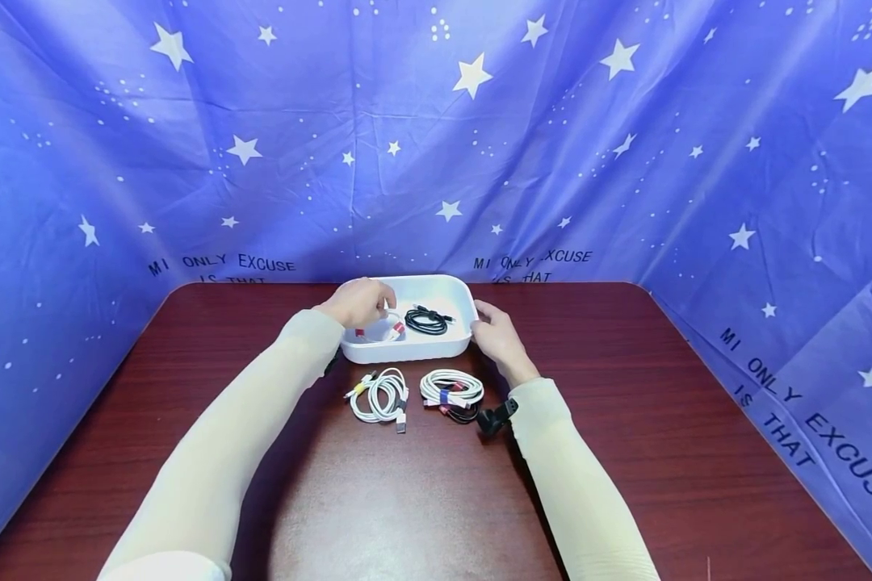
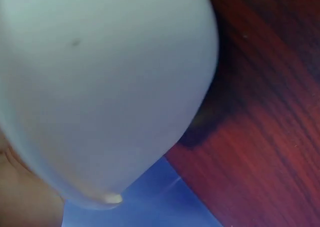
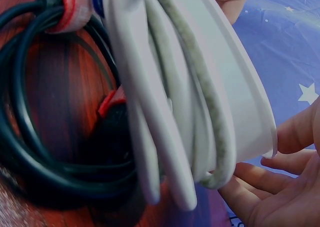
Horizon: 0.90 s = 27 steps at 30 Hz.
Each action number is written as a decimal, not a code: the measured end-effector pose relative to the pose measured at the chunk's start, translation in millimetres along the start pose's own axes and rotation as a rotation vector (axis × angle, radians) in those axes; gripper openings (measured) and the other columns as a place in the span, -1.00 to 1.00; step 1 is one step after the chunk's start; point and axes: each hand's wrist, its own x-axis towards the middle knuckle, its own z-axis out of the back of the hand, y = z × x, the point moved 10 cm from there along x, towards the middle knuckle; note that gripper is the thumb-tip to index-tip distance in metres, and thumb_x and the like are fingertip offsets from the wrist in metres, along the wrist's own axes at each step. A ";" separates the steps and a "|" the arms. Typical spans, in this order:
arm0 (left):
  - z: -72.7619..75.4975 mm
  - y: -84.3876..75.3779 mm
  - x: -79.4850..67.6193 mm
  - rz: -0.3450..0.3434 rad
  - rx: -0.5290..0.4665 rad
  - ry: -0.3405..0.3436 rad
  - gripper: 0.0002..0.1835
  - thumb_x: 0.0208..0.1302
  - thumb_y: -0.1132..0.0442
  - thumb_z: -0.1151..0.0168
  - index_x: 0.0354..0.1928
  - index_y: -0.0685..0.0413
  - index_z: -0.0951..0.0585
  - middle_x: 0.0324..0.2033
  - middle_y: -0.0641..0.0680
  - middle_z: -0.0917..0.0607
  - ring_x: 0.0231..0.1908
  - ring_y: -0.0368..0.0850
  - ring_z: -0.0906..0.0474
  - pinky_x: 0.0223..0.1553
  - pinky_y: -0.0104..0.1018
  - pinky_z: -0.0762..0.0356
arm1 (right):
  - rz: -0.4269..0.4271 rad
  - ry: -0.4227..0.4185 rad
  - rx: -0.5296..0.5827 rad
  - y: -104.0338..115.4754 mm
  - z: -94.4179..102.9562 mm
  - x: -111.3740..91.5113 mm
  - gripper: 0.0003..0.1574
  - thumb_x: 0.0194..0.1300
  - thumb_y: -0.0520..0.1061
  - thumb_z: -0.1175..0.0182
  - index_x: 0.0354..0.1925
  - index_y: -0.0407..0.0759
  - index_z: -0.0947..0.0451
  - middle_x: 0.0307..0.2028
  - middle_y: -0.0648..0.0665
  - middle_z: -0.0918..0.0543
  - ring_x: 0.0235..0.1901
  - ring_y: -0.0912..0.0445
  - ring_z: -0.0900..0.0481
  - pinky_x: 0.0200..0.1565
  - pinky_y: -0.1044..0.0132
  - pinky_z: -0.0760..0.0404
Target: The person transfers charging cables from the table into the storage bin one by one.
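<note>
A white plastic tray (image 1: 407,351) stands toward the back of the table. Over its left side reaches my left hand (image 1: 359,302), whose curled fingers pinch a white cable with red ties (image 1: 398,329) inside the tray. Beside that cable lies a coiled black cable (image 1: 427,320). My right hand (image 1: 500,335) holds the tray's right end; the right wrist view has the thumb and fingers (image 3: 295,162) at its rim. From the left wrist, the tray's outer wall (image 2: 115,87) covers most of the view, with only part of the left hand (image 2: 25,192) showing.
In front of the tray sit a white coiled cable with a yellow tie (image 1: 381,397) and a white coil with a blue tie (image 1: 452,390). Partly under the latter is a black cable with red ties (image 3: 15,107). A blue starred curtain (image 1: 436,161) hangs behind the table (image 1: 378,500).
</note>
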 end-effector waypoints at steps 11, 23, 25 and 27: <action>-10.0 -0.4 4.8 -0.053 0.042 -0.014 -0.84 0.13 0.35 -0.28 -0.22 0.07 -0.70 -0.35 0.03 -0.71 -0.27 -0.07 -0.60 -0.10 -0.18 -0.50 | 0.005 -0.002 0.005 1.3 -0.1 -0.5 -0.27 0.21 -0.37 0.15 0.38 -0.34 -0.16 0.21 -0.38 -0.42 0.16 -0.14 -0.44 0.11 0.11 -0.47; -19.1 7.9 5.4 0.014 0.011 0.019 -0.81 0.13 0.38 -0.25 -0.21 0.05 -0.71 -0.34 0.04 -0.70 -0.25 -0.06 -0.57 -0.14 -0.17 -0.51 | 0.005 -0.011 -0.026 -1.4 0.4 1.1 -0.28 0.23 -0.33 0.13 0.38 -0.29 -0.18 0.21 -0.33 -0.43 0.14 -0.08 -0.46 0.10 0.15 -0.49; -20.2 8.6 5.4 0.023 0.008 0.021 -0.78 0.12 0.40 -0.22 -0.19 0.05 -0.71 -0.33 0.05 -0.70 -0.25 -0.06 -0.57 -0.16 -0.17 -0.51 | 0.008 -0.011 -0.024 -0.7 0.5 0.6 -0.28 0.22 -0.33 0.13 0.38 -0.30 -0.18 0.21 -0.33 -0.43 0.14 -0.09 -0.46 0.10 0.14 -0.49; -21.2 9.3 5.4 0.032 0.003 0.025 -0.75 0.11 0.42 -0.18 -0.19 0.04 -0.71 -0.33 0.04 -0.69 -0.25 -0.07 -0.56 -0.17 -0.17 -0.51 | 0.009 -0.009 -0.024 -1.1 0.7 0.7 -0.28 0.22 -0.33 0.14 0.38 -0.30 -0.18 0.21 -0.33 -0.43 0.14 -0.09 -0.46 0.10 0.14 -0.49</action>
